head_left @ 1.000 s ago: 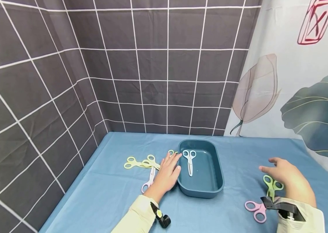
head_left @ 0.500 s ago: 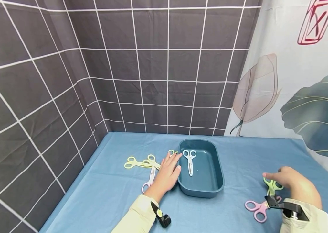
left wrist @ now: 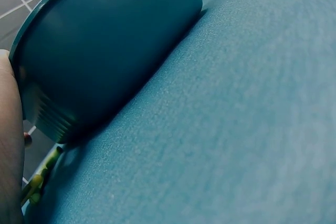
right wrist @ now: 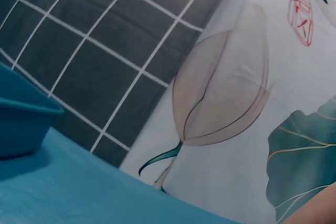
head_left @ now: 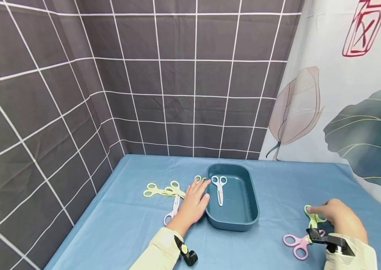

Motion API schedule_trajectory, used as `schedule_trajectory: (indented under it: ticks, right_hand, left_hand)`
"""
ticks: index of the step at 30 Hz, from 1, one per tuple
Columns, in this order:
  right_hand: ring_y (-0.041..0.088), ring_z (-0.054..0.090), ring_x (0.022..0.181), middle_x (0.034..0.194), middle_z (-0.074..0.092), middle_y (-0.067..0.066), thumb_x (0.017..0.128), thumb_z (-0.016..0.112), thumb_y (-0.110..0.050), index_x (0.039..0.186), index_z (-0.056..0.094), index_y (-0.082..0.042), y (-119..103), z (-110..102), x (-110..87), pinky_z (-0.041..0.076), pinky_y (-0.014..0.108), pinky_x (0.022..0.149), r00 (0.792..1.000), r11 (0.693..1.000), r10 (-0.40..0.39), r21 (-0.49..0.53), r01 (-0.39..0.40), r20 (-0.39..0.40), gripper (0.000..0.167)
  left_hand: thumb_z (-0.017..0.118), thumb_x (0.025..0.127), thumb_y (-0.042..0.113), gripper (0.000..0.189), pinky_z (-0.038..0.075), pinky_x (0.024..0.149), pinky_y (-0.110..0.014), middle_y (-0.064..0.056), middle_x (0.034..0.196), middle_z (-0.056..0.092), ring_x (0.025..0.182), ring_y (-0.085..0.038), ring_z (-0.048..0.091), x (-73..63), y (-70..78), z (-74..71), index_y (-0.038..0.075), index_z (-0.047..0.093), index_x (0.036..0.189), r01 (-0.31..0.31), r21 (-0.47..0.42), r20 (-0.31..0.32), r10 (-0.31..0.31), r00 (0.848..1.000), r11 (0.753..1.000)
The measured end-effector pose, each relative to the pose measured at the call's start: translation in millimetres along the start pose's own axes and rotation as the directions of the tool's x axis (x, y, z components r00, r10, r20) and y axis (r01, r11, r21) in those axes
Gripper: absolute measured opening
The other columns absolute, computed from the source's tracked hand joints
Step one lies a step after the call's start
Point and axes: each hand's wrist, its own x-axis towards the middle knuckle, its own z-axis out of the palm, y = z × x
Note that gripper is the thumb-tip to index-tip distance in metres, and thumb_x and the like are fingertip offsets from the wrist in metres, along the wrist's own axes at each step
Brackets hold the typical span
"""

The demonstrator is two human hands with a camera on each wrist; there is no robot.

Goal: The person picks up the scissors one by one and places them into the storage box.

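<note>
My left hand [head_left: 194, 202] rests against the left wall of a dark blue-green box [head_left: 232, 225], fingers straight. White scissors [head_left: 220, 191] lie inside, leaning toward that wall. Beside and under this hand are yellow scissors [head_left: 154, 190], more yellow scissors [head_left: 174, 188] and scissors with pink handles [head_left: 169, 217], partly hidden. At the right, my right hand [head_left: 340, 217] is lowered over green scissors [head_left: 313, 223], a fingertip on one handle loop. Its other fingers are mostly hidden, so any grip cannot be made out. Pink scissors [head_left: 298, 243] lie across the green pair.
A blue cloth [head_left: 126, 228] covers the table. Dark gridded fabric [head_left: 176, 75] hangs behind and at the left, and a white leaf-print curtain [head_left: 329, 123] at the right. Another yellow handle loop [head_left: 198, 178] shows behind my left fingers.
My right hand has come down from above the green scissors to touch their handle, its fingers bending. The left hand has stayed against the box. The head view has shifted slightly.
</note>
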Motion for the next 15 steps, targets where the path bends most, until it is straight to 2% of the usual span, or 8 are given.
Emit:
schedule_trajectory:
  ticks: [3,10,15]
  right_hand:
    - [0.058,0.057,0.103,0.11,0.059,0.041,0.088,0.07,-0.05,0.111,0.062,0.019,0,5,2.8,0.049,0.063,0.085,1.0,1.0,-0.007,0.002,0.007,0.011,0.074]
    - [0.042,0.062,0.09,0.096,0.064,0.031,0.087,0.075,-0.034,0.101,0.066,0.015,-2,9,11.0,0.05,0.06,0.08,1.0,1.0,0.0,-0.011,0.0,-0.023,0.052]
    - [0.037,0.061,0.082,0.087,0.062,0.025,0.088,0.073,-0.024,0.092,0.066,0.013,-7,14,12.5,0.051,0.053,0.077,0.999,1.0,0.012,-0.005,-0.012,-0.037,0.038]
  left_hand:
    - [0.043,0.104,0.027,0.051,0.016,0.118,-0.065,-0.017,0.158,0.04,0.152,-0.041,0.019,-0.4,0.5,-0.3,0.014,0.045,0.153,0.002,-0.003,0.007,-0.002,1.0,1.0]
    - [0.043,0.104,0.026,0.05,0.017,0.117,-0.067,-0.019,0.156,0.042,0.151,-0.042,0.021,1.4,1.3,-1.8,0.013,0.045,0.152,-0.01,-0.006,0.002,0.01,1.0,1.0]
    - [0.043,0.104,0.027,0.051,0.016,0.118,-0.065,-0.016,0.156,0.043,0.152,-0.04,0.021,1.4,1.5,-1.4,0.015,0.044,0.153,0.001,0.0,0.017,-0.001,1.0,1.0]
